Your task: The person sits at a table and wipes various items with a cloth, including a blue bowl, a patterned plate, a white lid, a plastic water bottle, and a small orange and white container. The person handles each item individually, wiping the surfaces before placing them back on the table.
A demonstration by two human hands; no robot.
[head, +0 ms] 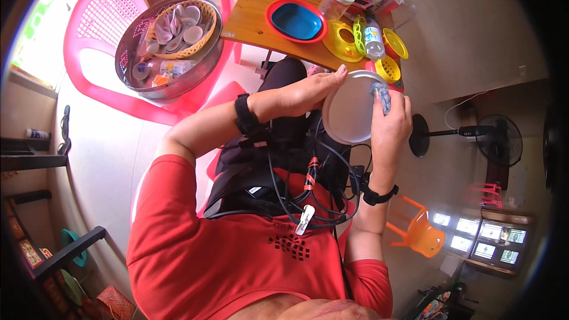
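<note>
My left hand grips the left rim of a round, pale translucent plastic lid or shallow dish, its thumb along the upper edge. The round piece is held tilted above my lap. At its right edge, my right hand pinches a crumpled blue-and-white cloth against the rim. Just beyond, at the table's edge, lie a yellow perforated cup, a clear labelled bottle and a yellow ring-shaped plastic piece. A blue oval dish rests in a red one on the wooden table.
A pink plastic chair at the left bears a metal basin with a yellow basket of white spoons and cups. A clear jar stands on the wooden table. Black cables cross my lap. A standing fan is at the right.
</note>
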